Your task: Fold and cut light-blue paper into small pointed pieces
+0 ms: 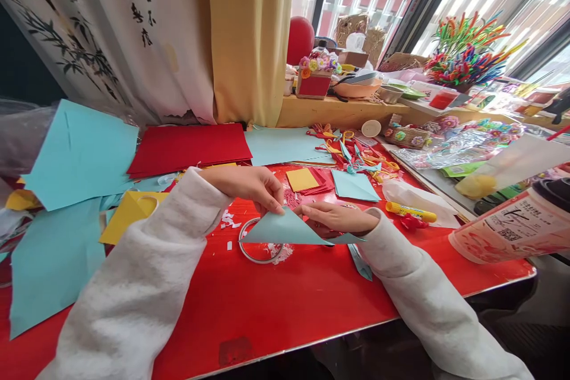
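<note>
A light blue sheet of paper (285, 229), folded to a triangle, is held up above the table in front of me. My left hand (260, 189) pinches it near its top point between thumb and fingers. At its right side, my right hand (338, 218) has its fingertips closed on the paper's edge; part of that hand is hidden behind the sheet. Below the paper, a ring-shaped roll of tape (249, 256) lies beside white paper scraps (281, 254). A narrow folded blue paper piece (360, 262) rests under my right wrist.
Red paper sheets (191, 147) and blue sheets (285, 145) lie at the back. Small yellow squares (301, 179) and blue squares (355, 186) are nearer. A yellow glue stick (410, 212) and a drink cup (512, 225) stand right; large blue paper (84, 154) lies left.
</note>
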`<state>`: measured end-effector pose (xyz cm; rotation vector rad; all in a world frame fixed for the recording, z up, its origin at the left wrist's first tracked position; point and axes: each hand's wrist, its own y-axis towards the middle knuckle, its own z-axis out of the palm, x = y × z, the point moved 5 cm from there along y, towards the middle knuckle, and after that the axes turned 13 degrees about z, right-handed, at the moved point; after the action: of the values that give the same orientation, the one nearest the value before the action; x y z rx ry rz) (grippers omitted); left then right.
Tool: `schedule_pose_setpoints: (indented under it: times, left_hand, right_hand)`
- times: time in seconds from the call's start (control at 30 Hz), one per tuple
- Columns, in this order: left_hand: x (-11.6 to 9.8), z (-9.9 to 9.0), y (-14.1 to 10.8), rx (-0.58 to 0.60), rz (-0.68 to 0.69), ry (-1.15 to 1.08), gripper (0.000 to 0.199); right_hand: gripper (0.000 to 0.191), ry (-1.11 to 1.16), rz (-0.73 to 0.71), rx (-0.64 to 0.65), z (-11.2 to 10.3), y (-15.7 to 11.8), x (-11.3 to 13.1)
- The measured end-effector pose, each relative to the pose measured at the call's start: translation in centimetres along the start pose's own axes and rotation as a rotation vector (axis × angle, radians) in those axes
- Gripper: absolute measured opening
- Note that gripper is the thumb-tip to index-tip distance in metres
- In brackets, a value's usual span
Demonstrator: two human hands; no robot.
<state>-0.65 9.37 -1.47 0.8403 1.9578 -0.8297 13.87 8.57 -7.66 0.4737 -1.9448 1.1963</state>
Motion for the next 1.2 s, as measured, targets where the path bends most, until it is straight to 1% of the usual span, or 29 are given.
schedule_pose_setpoints:
  times: [0.07,0.13,0.23,0.27,0.37,0.43,0.5,0.53,0.57,0.6,0.67,0.73,0.77,0.87,0.97,1.07,1.13,1.2]
  left_hand:
    - [0.1,0.0,-0.1,0.022,0.0,-0.029,0.017]
    - [0.1,0.0,-0.3,0.033,0.009,-0.045,0.017]
    - [-0.1,-0.5,-0.8,0.02,0.021,-0.037,0.018]
    - [-0.2,-0.6,-1.2,0.013,0.019,-0.032,0.018]
    - [-0.6,-1.5,-2.7,-0.036,-0.005,-0.014,0.017]
    - [-1.0,-2.1,-3.7,-0.084,-0.022,0.016,0.017]
    - [-1.3,-2.5,-4.3,-0.107,-0.031,0.061,0.018]
    - [-1.4,-2.4,-4.4,-0.101,-0.032,0.083,0.018]
    - [-1.5,-2.2,-4.2,-0.082,-0.029,0.099,0.019]
    - [-1.7,-1.9,-3.9,-0.052,-0.022,0.109,0.02]
    - [-2.0,-0.8,-2.8,0.035,-0.001,0.108,0.021]
    - [-2.2,0.4,-1.6,0.106,0.011,0.123,0.019]
    - [-2.3,0.9,-1.1,0.132,0.007,0.151,0.017]
    - [-2.5,1.9,-0.3,0.163,-0.018,0.255,0.013]
    - [-2.6,2.2,-0.1,0.176,-0.03,0.306,0.013]
    - [-2.5,2.1,-0.2,0.174,-0.039,0.337,0.015]
    - [-2.3,1.9,-0.2,0.159,-0.045,0.359,0.017]
    - [-2.3,1.7,-0.2,0.139,-0.049,0.376,0.018]
  right_hand:
    - [0.042,-0.01,0.03,-0.001,0.3,0.2,-0.1]
    - [0.035,-0.06,0.0,-0.062,0.4,0.6,0.0]
    - [0.02,-0.157,-0.176,-0.174,0.6,0.8,0.8]
    - [0.018,-0.198,-0.235,-0.194,0.7,0.7,1.0]
    - [0.025,-0.361,-0.333,-0.224,1.3,0.1,1.4]
    - [0.023,-0.435,-0.365,-0.3,1.3,-0.5,1.8]
    - [0.018,-0.39,-0.386,-0.448,0.7,-1.2,2.4]
    - [0.018,-0.32,-0.395,-0.511,0.4,-1.5,2.7]
    - [0.021,-0.237,-0.403,-0.546,0.1,-1.8,3.0]
    - [0.025,-0.158,-0.412,-0.544,0.1,-2.0,3.3]
    - [0.03,-0.067,-0.42,-0.449,0.6,-2.1,3.8]
    - [0.031,-0.058,-0.39,-0.362,1.3,-1.9,4.0]
    - [0.03,-0.064,-0.368,-0.348,1.6,-1.9,4.0]
    - [0.028,-0.048,-0.35,-0.341,2.0,-1.8,3.8]
    - [0.026,-0.026,-0.355,-0.309,2.1,-1.8,3.6]
    - [0.025,-0.056,-0.358,-0.339,2.1,-1.8,3.4]
    - [0.023,-0.129,-0.365,-0.422,1.9,-1.8,3.5]
    - [0.021,-0.231,-0.362,-0.538,1.7,-1.9,3.6]
